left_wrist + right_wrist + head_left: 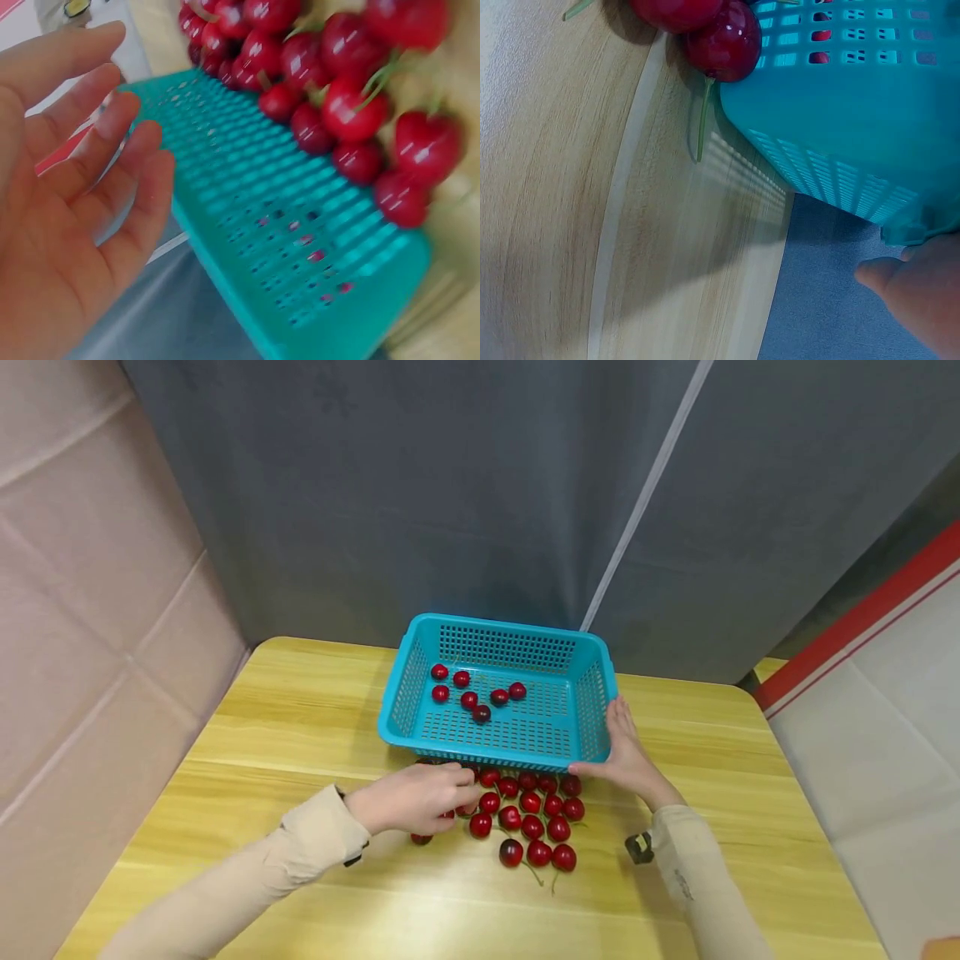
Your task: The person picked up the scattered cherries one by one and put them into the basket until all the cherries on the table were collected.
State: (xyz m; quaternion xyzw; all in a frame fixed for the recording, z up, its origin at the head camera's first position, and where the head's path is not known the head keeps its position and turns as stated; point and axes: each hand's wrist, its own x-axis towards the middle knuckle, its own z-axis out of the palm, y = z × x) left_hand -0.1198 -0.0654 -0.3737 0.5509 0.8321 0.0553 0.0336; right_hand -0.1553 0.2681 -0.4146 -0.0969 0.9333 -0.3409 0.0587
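"Red cherries (532, 827) first: where are they?"

"Most lie loose just below the centre of the frame, in a cluster along the near side of a blue plastic basket (480, 757). Seven more sit inside it, towards its left half."

"Any stems?"

"Yes, some. One green stem (703, 124) shows near the top of the right wrist view."

"And the left hand (420, 797)?"

"Over the left end of the cluster, palm down. The left wrist view shows its fingers apart and gently bent, with nothing in them."

"The right hand (630, 762)?"

"At the basket's lower right corner, spread rather than clenched: fingers along the right end, thumb by the near rim. How firmly it presses, I can't tell."

"What lies farther out?"

"Both arms wear beige sleeves (225, 887). Under everything is a yellowish wood-grain table (315, 718). Dark grey cloth (375, 510) fills the top, crossed by a pale strip (648, 485) right of centre. Pale panels (97, 602) stand at far left, and a red band (862, 618) slants up at the right edge."
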